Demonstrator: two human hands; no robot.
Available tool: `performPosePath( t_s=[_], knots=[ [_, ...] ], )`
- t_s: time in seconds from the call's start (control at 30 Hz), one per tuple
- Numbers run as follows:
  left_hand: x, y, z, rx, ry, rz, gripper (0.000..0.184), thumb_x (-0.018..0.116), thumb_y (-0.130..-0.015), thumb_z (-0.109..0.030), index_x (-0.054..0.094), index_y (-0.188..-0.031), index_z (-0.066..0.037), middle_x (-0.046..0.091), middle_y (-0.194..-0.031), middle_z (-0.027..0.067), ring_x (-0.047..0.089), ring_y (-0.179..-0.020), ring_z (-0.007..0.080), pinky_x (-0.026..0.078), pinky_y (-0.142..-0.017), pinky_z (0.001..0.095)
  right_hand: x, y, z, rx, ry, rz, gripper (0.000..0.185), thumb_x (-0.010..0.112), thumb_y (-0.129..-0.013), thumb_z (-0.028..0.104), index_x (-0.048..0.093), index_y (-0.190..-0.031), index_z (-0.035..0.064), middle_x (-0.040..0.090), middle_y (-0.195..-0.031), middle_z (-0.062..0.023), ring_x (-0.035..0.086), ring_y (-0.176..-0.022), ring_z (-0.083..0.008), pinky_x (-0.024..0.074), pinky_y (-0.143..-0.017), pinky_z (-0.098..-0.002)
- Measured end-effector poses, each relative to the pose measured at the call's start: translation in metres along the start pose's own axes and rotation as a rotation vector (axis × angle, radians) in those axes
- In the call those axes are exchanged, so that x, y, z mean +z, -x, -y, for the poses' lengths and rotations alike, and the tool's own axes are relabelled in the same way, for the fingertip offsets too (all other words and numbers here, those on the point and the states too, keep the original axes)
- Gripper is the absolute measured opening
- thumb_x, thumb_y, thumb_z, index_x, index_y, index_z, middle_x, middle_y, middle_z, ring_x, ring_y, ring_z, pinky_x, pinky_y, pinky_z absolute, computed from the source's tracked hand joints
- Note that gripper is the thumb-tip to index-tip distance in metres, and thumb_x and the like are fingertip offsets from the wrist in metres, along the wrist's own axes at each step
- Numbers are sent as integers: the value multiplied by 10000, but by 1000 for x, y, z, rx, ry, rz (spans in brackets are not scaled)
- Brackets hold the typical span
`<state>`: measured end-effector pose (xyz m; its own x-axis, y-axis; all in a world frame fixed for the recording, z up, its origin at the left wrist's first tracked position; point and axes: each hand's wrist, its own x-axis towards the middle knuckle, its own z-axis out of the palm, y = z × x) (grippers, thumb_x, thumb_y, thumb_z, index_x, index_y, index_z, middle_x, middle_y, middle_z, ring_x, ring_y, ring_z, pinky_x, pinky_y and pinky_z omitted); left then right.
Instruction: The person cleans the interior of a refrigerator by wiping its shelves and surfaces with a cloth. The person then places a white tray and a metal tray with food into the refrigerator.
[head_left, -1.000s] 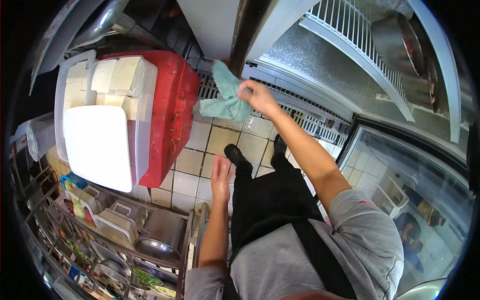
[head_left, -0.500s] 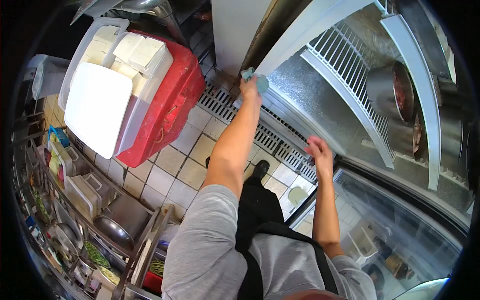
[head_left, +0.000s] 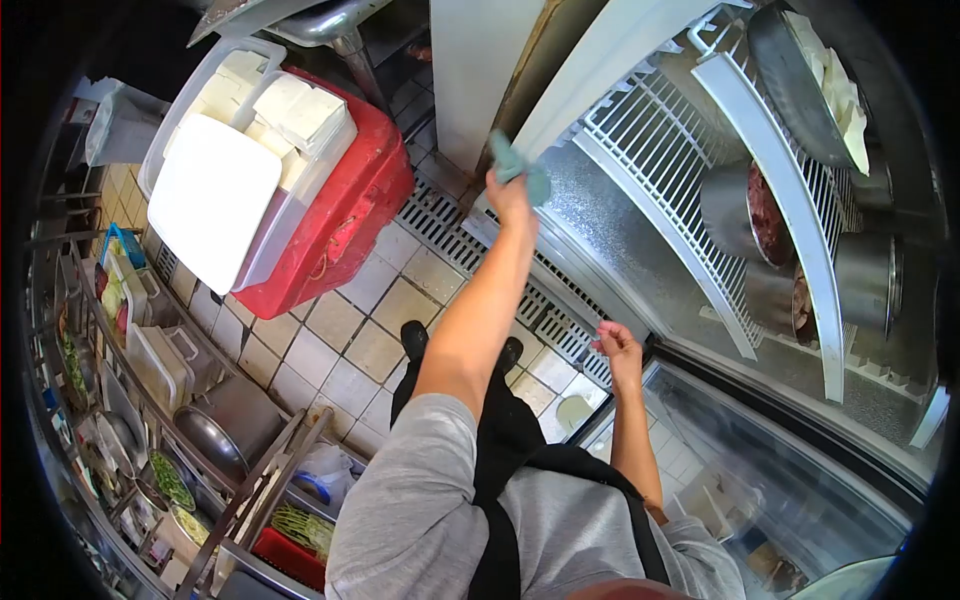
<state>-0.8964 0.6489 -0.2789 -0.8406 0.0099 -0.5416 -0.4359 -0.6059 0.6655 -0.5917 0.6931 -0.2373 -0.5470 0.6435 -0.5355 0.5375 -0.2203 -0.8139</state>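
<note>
1. Cloth (head_left: 538,186), pale green and blurred at one end, is in the left grip (head_left: 512,196), bunched in the fingers, with loose ends sticking out past the hand on both sides.
2. Left grip: closed round the cloth, arm stretched forward. It is at the near corner of the open fridge (head_left: 590,72); whether the cloth touches the fridge cannot be told.
3. Right grip (head_left: 620,352): fingers loosely bent, nothing seen in them. It is well apart from the cloth, beside the lower edge of the fridge opening, with the glass door (head_left: 775,455) to its lower right.
4. Right of the left grip, inside the fridge, are white wire shelves (head_left: 648,165). Beyond them are metal pots (head_left: 722,205), one with dark red contents (head_left: 768,220), and a pan (head_left: 795,85) with pale pieces (head_left: 838,95).
5. Left of the left grip is a red box (head_left: 385,185). On it is a clear tub (head_left: 330,150) of white blocks (head_left: 300,108), partly covered by a white lid (head_left: 215,200).
6. Below the left grip in the picture run a slotted floor grate (head_left: 440,225) and pale floor tiles (head_left: 338,320), with dark shoes (head_left: 413,338) on the floor.
7. Far to the lower left of both grips are a big pot (head_left: 230,420) and a tray of green stems (head_left: 305,528).
</note>
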Motion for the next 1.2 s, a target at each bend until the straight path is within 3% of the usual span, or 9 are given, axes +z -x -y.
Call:
performPosePath(
  t_s=[0.1,0.2,0.27,0.5,0.6,0.7,0.8,0.93,1.2],
  knots=[
    [2,-8,1,-55,45,-95,308,593,-737,66,517,-1020,-28,557,-964,68,543,-902,185,435,-803,326,-14,3,-13,8,28,-12,166,567,-856,77,595,-1002,4,615,-889,-47,597,-715,-133,479,-674,-245],
    [43,49,-51,243,31,84,267,611,-737,54,539,-983,-21,567,-909,59,557,-805,169,448,-741,275,-34,4,-20,70,51,8,170,571,-852,78,595,-1001,-1,615,-882,-49,595,-705,-129,481,-664,-244],
    [77,82,-97,757,-330,138,223,646,-723,26,559,-926,-2,571,-900,54,550,-804,159,437,-736,269,-46,-2,-19,54,79,30,177,565,-858,91,590,-1005,-5,614,-896,-59,593,-699,-130,485,-660,-247],
    [138,148,-187,1217,-380,278,232,634,-660,47,520,-857,1,489,-875,122,500,-831,273,396,-762,343,-61,-4,53,-98,32,-10,161,561,-854,86,609,-983,3,612,-862,-66,591,-715,-124,488,-648,-235],
    [95,107,-128,1069,-434,213,240,613,-663,64,525,-878,3,503,-874,114,511,-848,270,402,-780,338,-70,7,57,-138,44,-27,170,570,-850,96,608,-989,7,608,-859,-60,588,-710,-120,491,-649,-231],
    [36,44,-52,463,-194,224,277,622,-698,42,541,-959,-3,567,-914,103,554,-852,244,425,-793,340,-83,22,40,-109,30,-71,183,577,-843,95,604,-1005,15,613,-870,-59,590,-693,-132,475,-643,-239],
    [16,15,-41,228,-215,233,306,629,-714,29,541,-1006,-2,595,-945,99,572,-844,222,437,-789,330,-92,51,35,-106,58,-143,192,580,-833,88,605,-1010,19,615,-858,-57,589,-675,-133,477,-625,-247],
    [75,81,-142,1005,-674,320,240,601,-687,33,532,-915,7,526,-891,140,523,-852,312,409,-779,368,-103,95,14,-69,3,-278,181,573,-831,81,606,-997,16,616,-850,-58,590,-676,-133,485,-604,-248],
    [216,168,-332,1731,-423,682,179,596,-644,-19,527,-808,-4,503,-820,161,490,-816,357,391,-693,421,-84,172,-23,32,51,-445,142,548,-817,22,611,-942,-1,609,-829,-77,590,-636,-141,505,-546,-250]
  ],
)
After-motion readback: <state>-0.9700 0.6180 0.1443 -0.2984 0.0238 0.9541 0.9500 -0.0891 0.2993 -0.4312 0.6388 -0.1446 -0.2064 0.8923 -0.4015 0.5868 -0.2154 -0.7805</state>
